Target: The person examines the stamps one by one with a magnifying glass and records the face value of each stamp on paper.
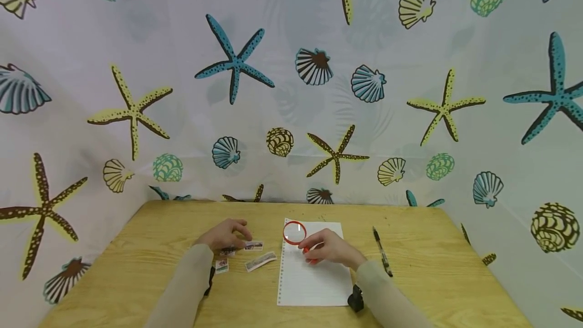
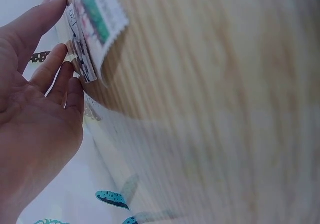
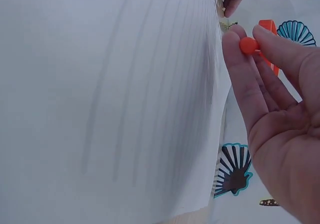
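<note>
A red-rimmed magnifying glass (image 1: 294,233) is held over the upper part of a lined sheet of paper (image 1: 314,287). My right hand (image 1: 334,248) pinches its red handle (image 3: 248,45) between thumb and fingers. Left of the paper, my left hand (image 1: 224,235) reaches over several postage stamps, its fingertips right at the edge of one stamp (image 2: 82,44) in the left wrist view. A long stamp (image 1: 253,246) lies by these fingers, and another long stamp (image 1: 260,261) is nearer the paper. Below the hand lies a small stamp (image 1: 221,266) with red and green on it.
A black pen (image 1: 381,251) lies to the right of the paper on the wooden table (image 1: 150,267). White cloth (image 1: 282,105) printed with shells and starfish hangs behind the table and along both sides.
</note>
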A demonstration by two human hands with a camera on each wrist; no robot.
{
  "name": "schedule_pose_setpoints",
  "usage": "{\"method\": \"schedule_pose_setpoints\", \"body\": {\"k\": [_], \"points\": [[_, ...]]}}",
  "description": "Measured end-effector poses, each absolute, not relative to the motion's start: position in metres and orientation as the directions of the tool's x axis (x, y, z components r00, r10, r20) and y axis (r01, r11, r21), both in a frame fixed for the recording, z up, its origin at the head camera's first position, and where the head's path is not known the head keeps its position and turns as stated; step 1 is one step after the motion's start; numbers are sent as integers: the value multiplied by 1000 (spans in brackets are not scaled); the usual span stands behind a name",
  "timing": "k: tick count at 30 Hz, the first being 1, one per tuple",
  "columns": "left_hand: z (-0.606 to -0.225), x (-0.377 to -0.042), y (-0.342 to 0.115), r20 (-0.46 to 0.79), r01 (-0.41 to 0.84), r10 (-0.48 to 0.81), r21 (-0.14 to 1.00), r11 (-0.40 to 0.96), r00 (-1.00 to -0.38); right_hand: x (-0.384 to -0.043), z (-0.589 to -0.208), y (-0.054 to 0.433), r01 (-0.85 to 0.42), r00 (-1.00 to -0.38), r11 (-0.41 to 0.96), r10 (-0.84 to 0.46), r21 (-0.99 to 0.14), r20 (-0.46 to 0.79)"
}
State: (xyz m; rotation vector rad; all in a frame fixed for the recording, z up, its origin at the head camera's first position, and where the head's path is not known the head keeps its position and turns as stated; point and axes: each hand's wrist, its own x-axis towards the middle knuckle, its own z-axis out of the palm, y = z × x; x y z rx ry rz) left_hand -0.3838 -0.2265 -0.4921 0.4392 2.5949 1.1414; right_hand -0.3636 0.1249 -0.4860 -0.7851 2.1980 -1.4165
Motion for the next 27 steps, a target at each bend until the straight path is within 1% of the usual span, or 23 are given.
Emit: {"method": "schedule_pose_setpoints", "body": {"k": [9, 15, 27], "points": [[-494, -384, -224, -127, 152, 364, 748, 646, -923, -362, -483, 112, -301, -756, 369, -654, -879, -15], [-493, -386, -226, -124, 153, 368, 755, 638, -921, -362, -481, 105, -329, -749, 367, -662, -870, 4], [-495, -386, -227, -114, 170, 377, 748, 641, -919, -361, -479, 93, -235, -778, 354, -627, -905, -43]]}}
